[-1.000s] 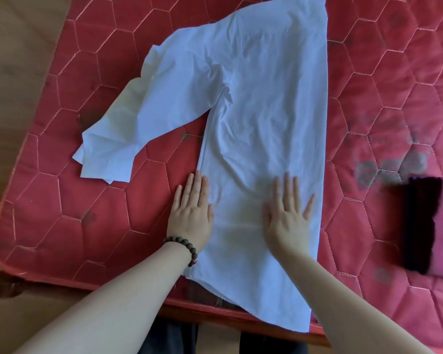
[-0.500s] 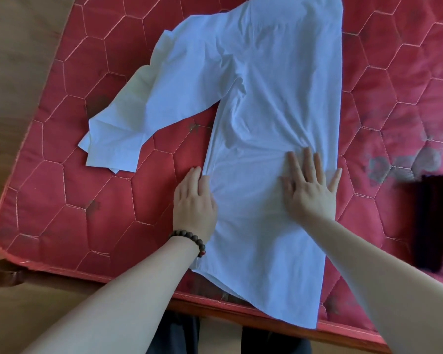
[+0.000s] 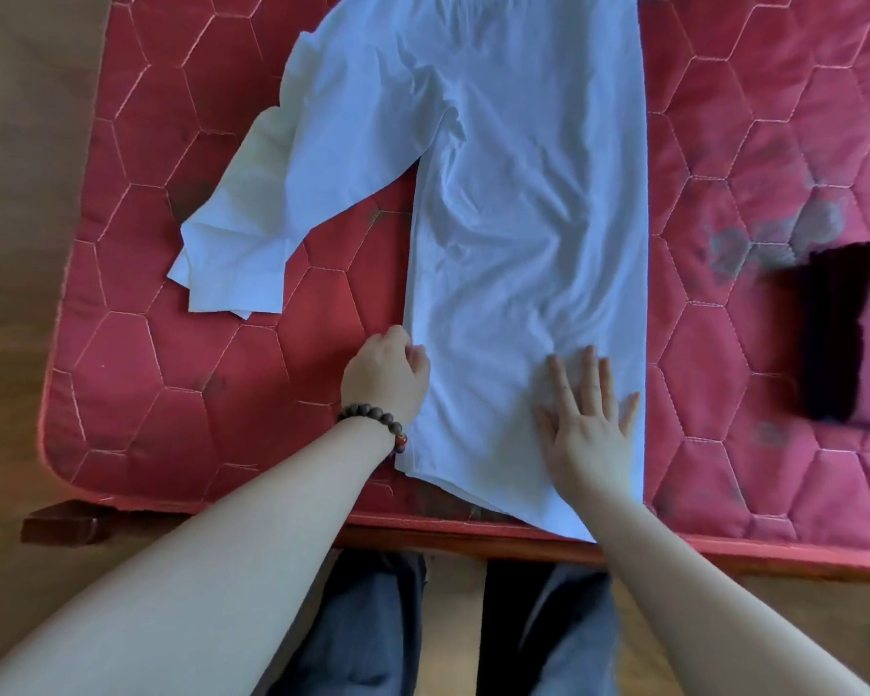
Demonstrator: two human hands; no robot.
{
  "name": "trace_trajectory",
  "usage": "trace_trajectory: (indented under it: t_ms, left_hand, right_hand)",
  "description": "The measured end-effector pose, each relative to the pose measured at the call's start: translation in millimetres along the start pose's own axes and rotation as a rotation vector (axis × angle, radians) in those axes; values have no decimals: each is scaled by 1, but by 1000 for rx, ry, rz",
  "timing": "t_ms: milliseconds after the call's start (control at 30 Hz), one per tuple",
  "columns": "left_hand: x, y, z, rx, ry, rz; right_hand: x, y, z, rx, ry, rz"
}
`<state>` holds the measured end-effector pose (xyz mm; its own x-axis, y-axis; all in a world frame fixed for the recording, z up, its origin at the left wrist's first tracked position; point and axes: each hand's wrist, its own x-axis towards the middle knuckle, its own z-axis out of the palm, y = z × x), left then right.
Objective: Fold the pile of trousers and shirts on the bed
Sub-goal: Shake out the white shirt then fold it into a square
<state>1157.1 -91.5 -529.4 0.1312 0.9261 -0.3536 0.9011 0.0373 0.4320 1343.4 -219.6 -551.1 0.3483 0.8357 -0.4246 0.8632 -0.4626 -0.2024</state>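
So the white long-sleeved cotton shirt (image 3: pixel 523 218) was lying flat on my red quilted mattress (image 3: pixel 232 394). My right hand (image 3: pixel 586 424) was spread flat on it, my left hand (image 3: pixel 385 376) curled, pinching its left edge.

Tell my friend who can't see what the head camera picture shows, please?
A white shirt lies on a red mattress. The right hand presses flat on it; the left hand, fingers curled, is at its left edge, sleeve spread aside.
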Motion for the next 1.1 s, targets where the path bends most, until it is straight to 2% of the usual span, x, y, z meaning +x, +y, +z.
trace_trajectory:
  t_ms: [133, 300, 433, 600, 733, 867, 1000, 1067, 1100]
  left_hand:
    - [-29, -13, -2, -60, -191, -75]
    - [-61, -28, 4, -226, -235, -141]
    - [-78, -25, 5, -357, -174, -157]
    - [-96, -17, 1, -450, -109, -115]
    - [-102, -18, -3, -487, -57, -110]
    - [-109, -20, -3, -610, -2, -164]
    - [-110, -26, 2, -454, -3, -72]
    - [-110, -27, 6, -318, -82, -75]
    - [-111, -26, 8, -178, -100, -95]
  right_hand:
    - [-45, 8, 12, -62, -61, -32]
    - [-81, -12, 25, -152, -74, -138]
    - [-86, -47, 35, -114, -32, -241]
    - [-77, -67, 40, -16, 58, -223]
    - [-78, -36, 36, -33, 48, -161]
    - [-83, 20, 22, -86, 111, -120]
    - [-91, 56, 10, -136, 134, -141]
    - [-98, 59, 7, -185, 25, -187]
    - [-102, 59, 8, -198, -35, -184]
